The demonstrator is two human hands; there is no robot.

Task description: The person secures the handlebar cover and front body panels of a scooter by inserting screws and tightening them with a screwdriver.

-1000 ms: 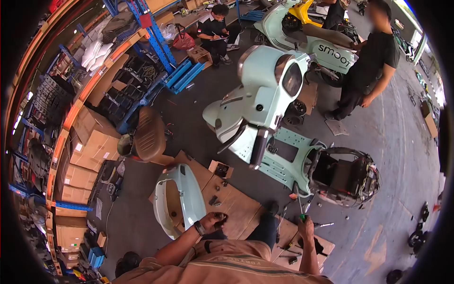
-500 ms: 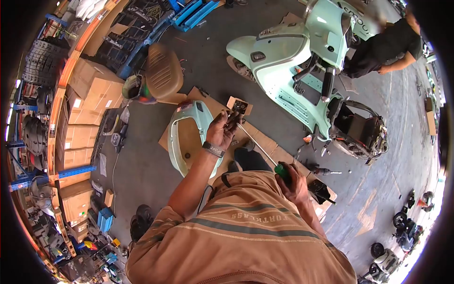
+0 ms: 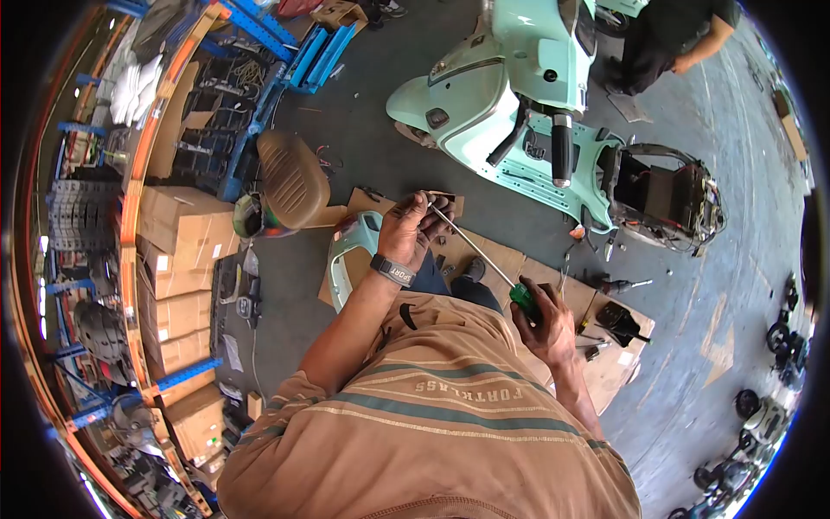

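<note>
My right hand is closed around the green handle of a long screwdriver. Its thin metal shaft slants up and left to the fingertips of my left hand. Darkened fingers of that hand are curled together at the screwdriver's tip; whatever small thing they may hold is hidden. A strap sits on my left wrist. Below and behind the left hand, a mint-green body panel lies on flattened cardboard, partly covered by my arm.
A partly stripped mint-green scooter stands ahead. Its brown seat rests on the floor to the left. Cardboard boxes fill shelving at far left. A drill-like tool and a black part lie right. Another person stands at upper right.
My view has shifted, so the scooter sits higher and further left. My arm and body now cover more of the mint panel. Both hands keep the screwdriver in much the same pose.
</note>
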